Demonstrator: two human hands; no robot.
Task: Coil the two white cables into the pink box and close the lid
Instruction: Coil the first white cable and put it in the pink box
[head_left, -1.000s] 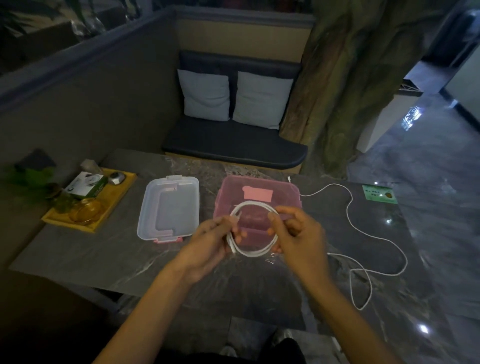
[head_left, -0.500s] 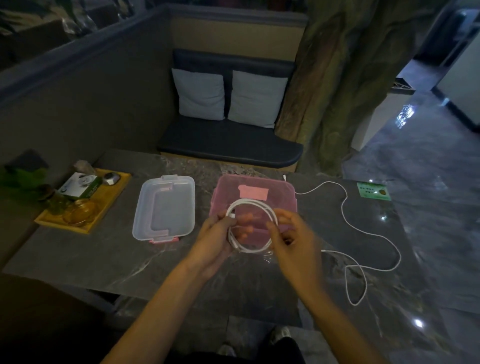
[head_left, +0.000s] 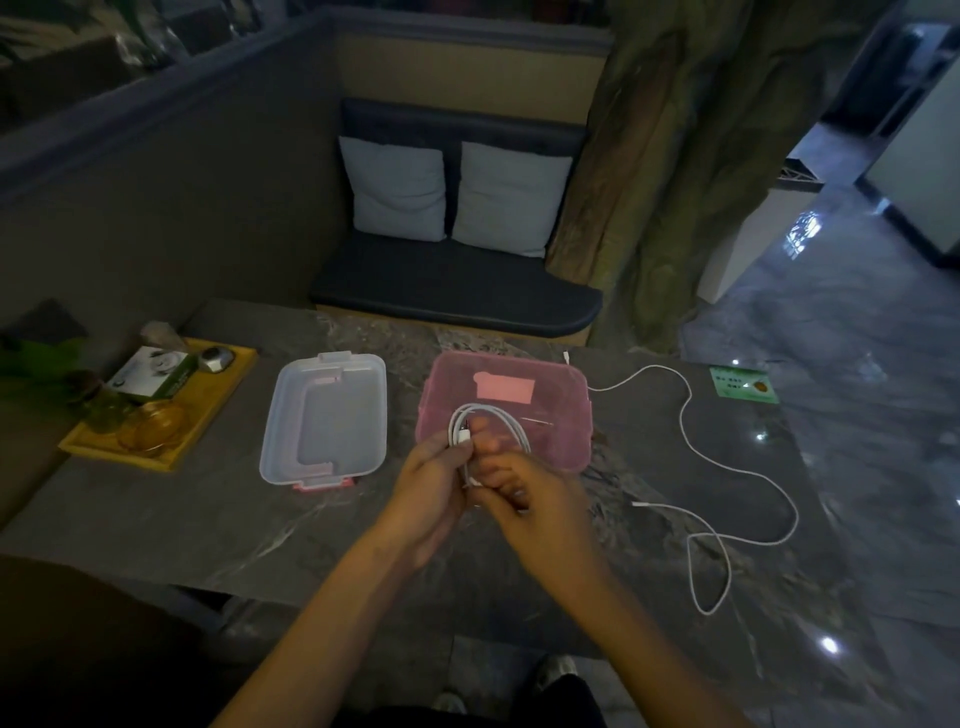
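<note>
Head view: at frame centre, left hand (head_left: 434, 480) and right hand (head_left: 535, 506) pinch a coiled white cable (head_left: 491, 423) over the open pink box (head_left: 558, 415). A second cable (head_left: 737, 470) lies loose at right.

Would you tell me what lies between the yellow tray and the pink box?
In the head view, only the clear lid lies between the yellow tray and pink box.

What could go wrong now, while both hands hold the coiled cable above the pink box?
1. The coiled cable is pinched only at one side by the left hand and right hand; released loosely into the pink box, it may spring open.
2. The second cable sprawls in loops across the table, one near the front edge; a forearm could snag it.
</note>
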